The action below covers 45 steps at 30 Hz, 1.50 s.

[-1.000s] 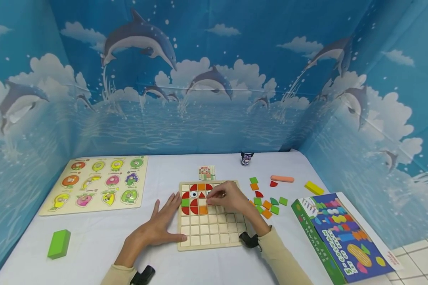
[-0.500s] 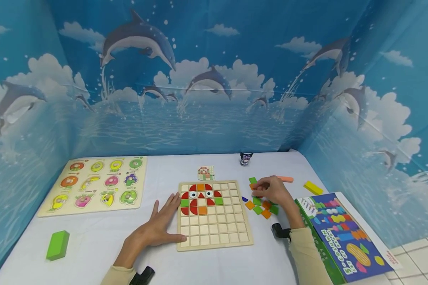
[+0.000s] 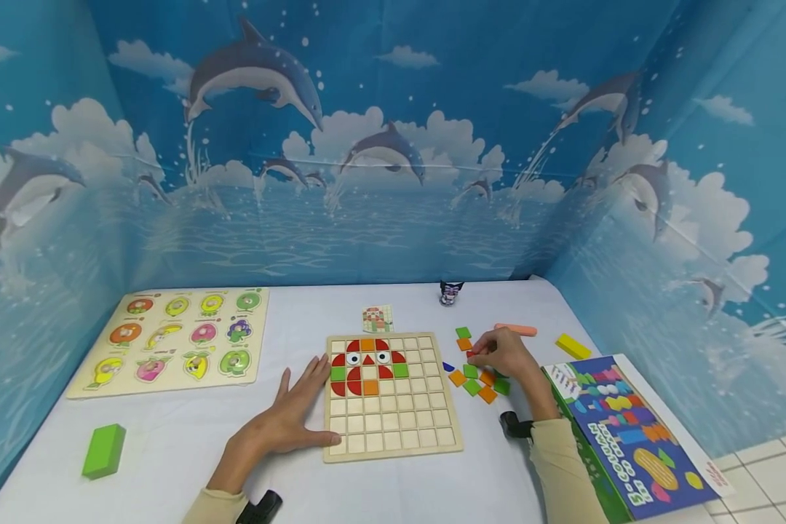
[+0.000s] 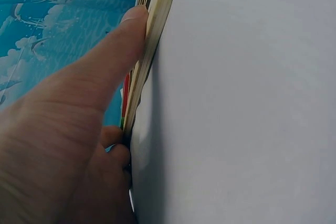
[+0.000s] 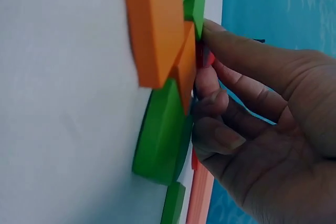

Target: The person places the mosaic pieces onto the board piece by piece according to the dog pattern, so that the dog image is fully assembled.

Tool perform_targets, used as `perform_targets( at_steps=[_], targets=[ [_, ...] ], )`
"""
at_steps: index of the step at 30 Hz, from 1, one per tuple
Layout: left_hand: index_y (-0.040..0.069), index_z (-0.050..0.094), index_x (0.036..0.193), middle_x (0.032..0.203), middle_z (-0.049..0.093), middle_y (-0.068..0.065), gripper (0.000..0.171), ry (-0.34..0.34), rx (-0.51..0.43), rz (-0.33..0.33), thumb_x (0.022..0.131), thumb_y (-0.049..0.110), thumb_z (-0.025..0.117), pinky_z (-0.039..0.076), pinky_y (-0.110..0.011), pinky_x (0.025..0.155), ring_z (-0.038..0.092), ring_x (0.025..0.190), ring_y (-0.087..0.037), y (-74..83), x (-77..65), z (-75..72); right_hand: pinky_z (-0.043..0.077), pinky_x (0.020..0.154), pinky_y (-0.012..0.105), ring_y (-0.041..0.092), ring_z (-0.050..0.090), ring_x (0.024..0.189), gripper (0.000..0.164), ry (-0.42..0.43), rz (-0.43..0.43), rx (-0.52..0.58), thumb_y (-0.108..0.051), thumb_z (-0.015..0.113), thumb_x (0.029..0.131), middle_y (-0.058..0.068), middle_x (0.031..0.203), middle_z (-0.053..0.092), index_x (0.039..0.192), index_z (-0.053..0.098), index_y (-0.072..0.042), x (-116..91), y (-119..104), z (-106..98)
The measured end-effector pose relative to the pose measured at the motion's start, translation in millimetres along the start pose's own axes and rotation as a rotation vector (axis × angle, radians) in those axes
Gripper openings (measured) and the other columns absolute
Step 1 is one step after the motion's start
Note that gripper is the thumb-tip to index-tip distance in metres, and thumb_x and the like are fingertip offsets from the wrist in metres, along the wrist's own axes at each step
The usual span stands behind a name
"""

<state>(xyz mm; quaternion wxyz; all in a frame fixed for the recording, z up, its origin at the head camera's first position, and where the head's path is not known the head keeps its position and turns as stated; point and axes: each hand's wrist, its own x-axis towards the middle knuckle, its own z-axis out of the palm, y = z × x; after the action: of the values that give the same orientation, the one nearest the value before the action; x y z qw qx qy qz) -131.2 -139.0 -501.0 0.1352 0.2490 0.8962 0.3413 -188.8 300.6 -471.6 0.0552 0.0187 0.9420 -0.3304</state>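
Note:
My left hand lies spread at the left edge of a wooden grid board, thumb on its rim near the lower corner. Red, orange, green and eye-patterned pieces fill part of the board's upper left, where a red triangle sits between two eye pieces. To the right of the board, my right hand is among the loose pieces. Its thumb and index finger pinch a red quarter-round piece, partly hidden by the fingers. Green and orange tiles lie just below that hand.
A small pattern card lies behind the board. Around it are a fruit puzzle board, a green block, a figurine, an orange stick, a yellow block and a large box.
My right hand has moved right from the board to the loose pieces and lowered its fingertips onto a red piece. A white-and-red piece shows where it was. My left hand has stayed put.

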Motion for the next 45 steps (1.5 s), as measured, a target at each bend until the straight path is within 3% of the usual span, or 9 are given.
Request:
perform_targets(
  at_steps=[5,12,21,28,37,45],
  targets=[
    [0.006,0.015,0.173,0.182,0.008,-0.011,0.127,-0.005,-0.005,0.000,0.082,0.047,0.093,-0.017,-0.061,0.131,-0.001,0.168,-0.033,0.3,0.6,0.2,0.050,0.066,0.030,0.022,0.056,0.075,0.017,-0.005,-0.038,0.024,-0.012,0.089,0.090,0.006,0.083,0.064,0.099,0.076,-0.004,0,1,-1],
    [0.006,0.015,0.173,0.182,0.008,-0.011,0.127,-0.009,0.006,0.003,0.083,0.049,0.093,-0.017,-0.061,0.131,-0.001,0.168,-0.032,-1.0,1.5,0.0,0.049,0.060,0.025,0.019,0.057,0.072,0.015,-0.025,-0.265,0.101,-0.007,0.085,0.092,0.004,0.081,0.069,0.104,0.081,0.001,-4,-19,3],
    [0.006,0.014,0.173,0.182,0.008,-0.011,0.128,0.000,0.001,0.003,0.082,0.048,0.094,-0.017,-0.061,0.131,-0.001,0.168,-0.032,-0.8,0.4,0.3,0.043,0.058,0.023,0.010,0.050,0.065,0.010,-0.136,-0.414,0.121,0.001,0.084,0.090,-0.003,0.071,0.058,0.099,0.082,-0.002,-13,-74,45],
    [0.007,0.015,0.173,0.182,0.007,-0.010,0.127,0.000,0.000,0.009,0.082,0.049,0.093,-0.018,-0.061,0.130,-0.002,0.168,-0.032,-1.3,-0.1,0.4,0.046,0.059,0.021,0.003,0.048,0.059,0.013,-0.217,-0.554,0.099,0.006,0.084,0.087,-0.007,0.064,0.055,0.097,0.079,-0.001,-20,-96,76],
    [0.007,0.016,0.173,0.182,0.008,-0.010,0.127,-0.001,0.000,-0.001,0.082,0.048,0.093,-0.017,-0.061,0.131,-0.002,0.168,-0.032,-0.3,-0.2,0.6,0.050,0.058,0.022,0.005,0.053,0.059,0.028,-0.252,-0.546,0.099,-0.007,0.095,0.081,-0.005,0.067,0.060,0.099,0.074,-0.004,-25,-102,86],
    [0.006,0.016,0.173,0.182,0.009,-0.010,0.127,0.003,0.005,-0.003,0.082,0.048,0.094,-0.017,-0.061,0.131,-0.002,0.168,-0.032,-0.4,-0.3,0.7,0.049,0.059,0.022,0.007,0.054,0.062,0.022,-0.258,-0.484,0.088,-0.005,0.095,0.081,-0.004,0.069,0.062,0.092,0.075,-0.005,-25,-100,77]
  ],
)
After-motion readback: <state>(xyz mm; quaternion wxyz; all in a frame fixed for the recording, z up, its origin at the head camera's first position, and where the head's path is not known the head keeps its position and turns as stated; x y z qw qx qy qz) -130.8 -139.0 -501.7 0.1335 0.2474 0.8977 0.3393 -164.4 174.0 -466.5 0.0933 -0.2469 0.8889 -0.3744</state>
